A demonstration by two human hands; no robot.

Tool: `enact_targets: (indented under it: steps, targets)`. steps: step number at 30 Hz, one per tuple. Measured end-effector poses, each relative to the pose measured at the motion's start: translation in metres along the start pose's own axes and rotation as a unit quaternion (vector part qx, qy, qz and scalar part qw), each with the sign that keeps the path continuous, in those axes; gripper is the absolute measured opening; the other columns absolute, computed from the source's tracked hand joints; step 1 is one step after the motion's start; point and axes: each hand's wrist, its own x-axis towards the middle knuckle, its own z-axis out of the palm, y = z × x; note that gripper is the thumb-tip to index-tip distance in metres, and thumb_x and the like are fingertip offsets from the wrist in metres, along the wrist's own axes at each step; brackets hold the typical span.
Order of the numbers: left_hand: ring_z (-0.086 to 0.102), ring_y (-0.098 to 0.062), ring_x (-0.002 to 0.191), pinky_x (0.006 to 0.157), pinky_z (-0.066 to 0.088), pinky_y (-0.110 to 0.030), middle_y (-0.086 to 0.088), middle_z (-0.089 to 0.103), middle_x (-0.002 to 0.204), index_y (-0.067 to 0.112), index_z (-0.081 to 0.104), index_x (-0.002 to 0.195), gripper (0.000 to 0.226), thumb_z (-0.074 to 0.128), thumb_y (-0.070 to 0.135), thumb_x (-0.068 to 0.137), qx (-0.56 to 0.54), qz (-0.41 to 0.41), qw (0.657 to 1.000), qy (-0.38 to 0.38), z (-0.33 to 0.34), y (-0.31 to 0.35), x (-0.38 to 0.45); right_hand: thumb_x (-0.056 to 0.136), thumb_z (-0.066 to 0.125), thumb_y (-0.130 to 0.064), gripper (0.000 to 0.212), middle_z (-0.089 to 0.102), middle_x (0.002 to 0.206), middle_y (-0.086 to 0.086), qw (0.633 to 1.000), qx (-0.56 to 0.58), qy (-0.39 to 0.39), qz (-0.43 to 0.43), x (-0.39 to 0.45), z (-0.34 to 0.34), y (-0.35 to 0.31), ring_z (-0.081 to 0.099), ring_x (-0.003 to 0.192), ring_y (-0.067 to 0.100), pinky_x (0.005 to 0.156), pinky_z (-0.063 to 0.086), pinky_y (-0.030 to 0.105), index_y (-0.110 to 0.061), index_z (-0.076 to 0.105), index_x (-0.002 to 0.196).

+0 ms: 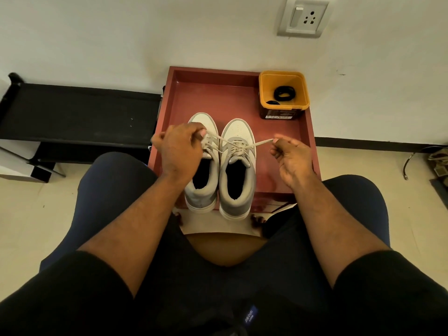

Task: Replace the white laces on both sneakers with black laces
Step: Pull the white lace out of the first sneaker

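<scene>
both hands (180, 147) (289, 155) pinch the white lace ends (263, 142) of the right-hand sneaker (238, 166) at frame centre; uneven pulling could jam the knot.

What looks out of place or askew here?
Little stands out. The heels of both sneakers overhang the near edge of the red tray.
</scene>
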Motion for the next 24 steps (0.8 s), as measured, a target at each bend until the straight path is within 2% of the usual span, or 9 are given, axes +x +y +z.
enact_targets:
  steps: [4,7,9,11,13,14,17,20,24]
  targets:
    - [0.058,-0.009,0.089,0.096,0.037,-0.044,0.014,0.062,0.09,0.023,0.07,0.097,0.016,0.054,0.022,0.093,-0.061,-0.162,0.982,0.079,-0.014,-0.02,0.012,0.085,0.066,0.005,0.015,0.067,0.087,0.012,0.99,0.07,0.117,-0.034,0.004,-0.018,-0.016,0.064,0.067,0.016,0.073,0.058,0.026,-0.001,0.069,0.098]
    - [0.056,-0.016,0.106,0.103,0.035,-0.048,0.008,0.061,0.107,0.024,0.065,0.106,0.021,0.054,0.028,0.089,-0.069,-0.244,0.961,0.106,-0.022,-0.024,0.016,0.087,0.064,0.002,0.025,0.069,0.098,0.01,0.98,0.085,0.166,-0.065,0.009,-0.025,-0.022,0.067,0.081,0.019,0.07,0.057,0.024,-0.005,0.068,0.112]
    - [0.045,-0.021,0.125,0.105,0.027,-0.046,0.003,0.053,0.13,0.028,0.056,0.121,0.033,0.058,0.028,0.088,-0.003,-0.208,0.976,0.064,-0.02,-0.014,0.012,0.09,0.064,-0.009,0.039,0.066,0.117,-0.001,0.98,-0.093,0.144,-0.1,0.008,-0.023,-0.018,0.066,0.098,0.014,0.079,0.057,0.027,-0.021,0.062,0.127]
    - [0.036,-0.021,0.133,0.104,0.023,-0.046,0.003,0.047,0.139,0.029,0.054,0.126,0.038,0.06,0.029,0.088,0.054,-0.072,0.996,-0.012,-0.009,-0.002,0.003,0.091,0.065,-0.018,0.035,0.062,0.119,-0.011,0.946,-0.283,0.065,-0.143,-0.003,-0.011,-0.008,0.06,0.103,0.006,0.089,0.053,0.027,-0.031,0.063,0.124]
    - [0.034,-0.019,0.135,0.106,0.021,-0.047,0.006,0.047,0.139,0.031,0.061,0.121,0.031,0.058,0.029,0.09,0.08,0.051,0.991,-0.099,0.007,0.009,-0.007,0.09,0.066,-0.019,0.022,0.068,0.112,-0.005,0.926,-0.348,-0.048,-0.14,-0.017,0.004,0.006,0.061,0.096,0.006,0.092,0.052,0.03,-0.023,0.07,0.111]
    - [0.036,-0.018,0.133,0.106,0.022,-0.048,0.008,0.049,0.137,0.033,0.062,0.12,0.029,0.056,0.028,0.092,0.086,0.08,0.984,-0.137,0.015,0.013,-0.01,0.09,0.066,-0.018,0.021,0.07,0.109,0.0,0.915,-0.366,-0.097,-0.139,-0.02,0.01,0.014,0.063,0.094,0.008,0.092,0.052,0.031,-0.017,0.072,0.11]
    - [0.047,-0.024,0.122,0.103,0.032,-0.048,0.003,0.058,0.126,0.03,0.063,0.123,0.031,0.05,0.025,0.096,0.051,0.075,0.97,-0.225,0.033,0.021,-0.008,0.092,0.064,-0.014,0.019,0.072,0.1,0.001,0.891,-0.393,-0.152,-0.169,-0.024,0.019,0.03,0.064,0.089,0.009,0.088,0.051,0.026,-0.01,0.073,0.108]
    - [0.056,-0.027,0.11,0.098,0.039,-0.049,-0.004,0.063,0.112,0.026,0.066,0.121,0.029,0.052,0.023,0.096,0.013,0.06,0.955,-0.289,0.04,0.026,0.001,0.091,0.064,-0.009,0.015,0.07,0.093,0.0,0.901,-0.376,-0.145,-0.16,-0.017,0.019,0.029,0.063,0.084,0.008,0.082,0.05,0.024,-0.009,0.074,0.101]
    - [0.054,-0.016,0.104,0.097,0.03,-0.043,0.009,0.052,0.096,0.025,0.071,0.102,0.016,0.058,0.028,0.092,0.027,0.025,0.949,-0.313,0.04,0.032,0.011,0.087,0.068,-0.013,0.008,0.067,0.096,0.005,0.891,-0.397,-0.141,-0.17,-0.009,0.02,0.033,0.059,0.081,0.012,0.076,0.051,0.029,-0.02,0.07,0.086]
